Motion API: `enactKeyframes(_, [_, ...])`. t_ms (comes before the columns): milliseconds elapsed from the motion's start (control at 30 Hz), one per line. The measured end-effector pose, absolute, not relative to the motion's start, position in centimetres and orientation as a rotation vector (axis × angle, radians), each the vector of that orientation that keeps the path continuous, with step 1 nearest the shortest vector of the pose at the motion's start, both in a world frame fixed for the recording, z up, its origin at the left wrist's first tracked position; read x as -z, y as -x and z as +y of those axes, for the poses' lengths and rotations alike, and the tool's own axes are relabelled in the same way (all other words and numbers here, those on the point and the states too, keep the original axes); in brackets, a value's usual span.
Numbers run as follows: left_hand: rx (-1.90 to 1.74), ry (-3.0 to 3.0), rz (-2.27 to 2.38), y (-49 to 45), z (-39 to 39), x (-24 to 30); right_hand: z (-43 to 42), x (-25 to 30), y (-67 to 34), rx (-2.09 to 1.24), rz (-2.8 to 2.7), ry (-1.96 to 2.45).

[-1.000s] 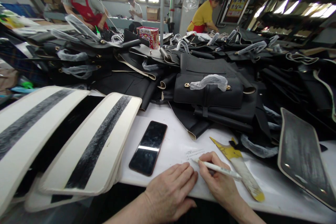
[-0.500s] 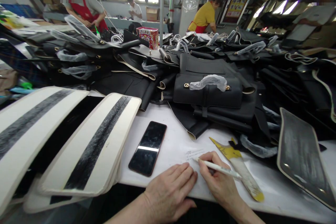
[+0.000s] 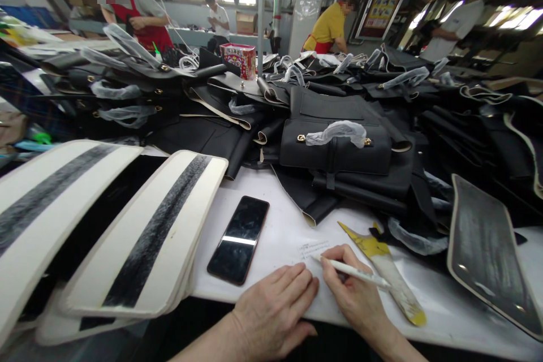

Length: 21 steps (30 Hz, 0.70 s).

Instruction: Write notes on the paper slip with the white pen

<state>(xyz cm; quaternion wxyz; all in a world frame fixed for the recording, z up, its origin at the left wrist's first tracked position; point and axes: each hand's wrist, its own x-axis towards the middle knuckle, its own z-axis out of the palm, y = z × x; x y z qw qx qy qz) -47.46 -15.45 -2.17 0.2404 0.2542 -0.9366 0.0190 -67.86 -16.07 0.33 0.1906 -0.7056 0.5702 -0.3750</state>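
Note:
A slim white pen point(image 3: 360, 274) is pinched in my right hand point(image 3: 354, 297), its tip touching the white tabletop point(image 3: 263, 186) just below a few lines of small handwriting point(image 3: 313, 250). My left hand point(image 3: 275, 308) lies palm down at the table's front edge, fingers stretched out beside the writing and holding nothing. Left of that hand rests a dark-screened phone point(image 3: 240, 240). Behind my right hand and the pen lies a flat tool point(image 3: 394, 280) with a pointed yellow end and a pale, worn body.
White panels with dark stripes point(image 3: 178, 226) are stacked at the left. A black handbag point(image 3: 335, 153) with a plastic-wrapped handle sits among heaped black leather pieces across the back. At the right leans a dark rounded panel point(image 3: 487, 254). Several people are beyond the heap.
Both my hands and the pen stay almost in the same place. In the background, the person at the right has moved leftward, and the person in the red apron at left has shifted their arms.

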Motion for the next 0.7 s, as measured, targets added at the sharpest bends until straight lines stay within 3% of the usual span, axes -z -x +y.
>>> enactKeyframes(700, [0.016, -0.696, -2.559, 47.55, -15.49, 2.03, -15.95, -0.39, 67.84, 1.057, 1.616, 1.957])
